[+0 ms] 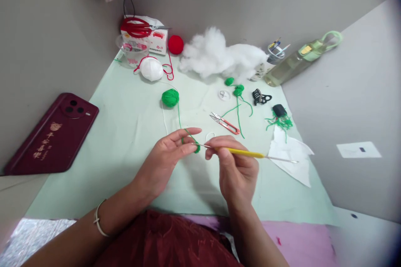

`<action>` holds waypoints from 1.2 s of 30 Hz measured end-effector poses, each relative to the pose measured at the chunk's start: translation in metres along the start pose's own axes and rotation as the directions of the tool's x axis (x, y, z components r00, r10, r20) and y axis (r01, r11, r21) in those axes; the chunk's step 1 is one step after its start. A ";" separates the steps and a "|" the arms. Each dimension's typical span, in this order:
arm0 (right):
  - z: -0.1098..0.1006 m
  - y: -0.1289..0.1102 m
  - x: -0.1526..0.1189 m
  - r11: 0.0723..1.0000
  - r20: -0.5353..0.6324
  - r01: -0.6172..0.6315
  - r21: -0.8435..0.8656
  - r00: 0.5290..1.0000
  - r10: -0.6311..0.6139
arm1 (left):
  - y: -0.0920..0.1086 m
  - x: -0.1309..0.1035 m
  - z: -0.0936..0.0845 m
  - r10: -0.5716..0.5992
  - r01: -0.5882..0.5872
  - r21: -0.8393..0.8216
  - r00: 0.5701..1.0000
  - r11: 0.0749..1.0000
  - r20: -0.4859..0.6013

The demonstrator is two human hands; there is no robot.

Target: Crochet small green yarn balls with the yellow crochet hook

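Observation:
My left hand (167,156) pinches a small piece of green crochet work (197,148) between thumb and fingers, with green yarn running over the raised index finger. That yarn leads back to a green yarn ball (170,98) on the table. Wrapped round a yellow-handled crochet hook (244,152), my right hand (236,171) is closed in a pen-like grip. The hook's metal tip meets the green piece at my left fingertips; its other thin metal end points right. A loop of white yarn (210,135) shows just behind my hands.
Orange-handled thread snips (224,124), green crocheted bits (238,90) and a black hair clip (261,97) lie beyond my hands. White stuffing (216,56), a white yarn ball (151,69) and a red ball (176,44) sit at the back. A bottle (297,64) leans right; a phone (53,133) is left.

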State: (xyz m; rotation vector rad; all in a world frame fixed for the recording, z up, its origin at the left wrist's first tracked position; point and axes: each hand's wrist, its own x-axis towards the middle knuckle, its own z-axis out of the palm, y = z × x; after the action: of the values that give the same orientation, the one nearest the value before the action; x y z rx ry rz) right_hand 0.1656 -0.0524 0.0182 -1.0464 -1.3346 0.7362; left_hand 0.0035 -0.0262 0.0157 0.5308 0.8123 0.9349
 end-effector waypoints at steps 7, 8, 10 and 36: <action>-0.003 0.004 -0.001 0.990 0.020 -0.121 0.068 0.993 0.120 | 0.002 -0.006 0.002 0.072 -0.067 0.123 0.997 0.990 -0.038; -0.004 0.004 -0.001 0.985 0.031 -0.146 0.097 0.989 0.144 | 0.003 -0.006 0.002 0.073 -0.067 0.133 0.996 0.989 -0.042; -0.006 0.003 -0.001 0.973 0.050 -0.172 0.154 0.985 0.166 | 0.005 -0.007 0.001 0.073 -0.066 0.149 0.996 0.987 -0.045; 0.001 -0.002 -0.001 1.000 0.046 0.007 0.028 0.999 -0.008 | 0.002 -0.005 0.002 -0.027 0.025 0.062 0.999 0.998 0.040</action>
State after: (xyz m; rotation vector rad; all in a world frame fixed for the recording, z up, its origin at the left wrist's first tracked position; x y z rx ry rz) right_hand 0.1638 -0.0535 0.0198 -1.0075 -1.3632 0.7750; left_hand 0.0019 -0.0300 0.0201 0.5892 0.8113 0.8747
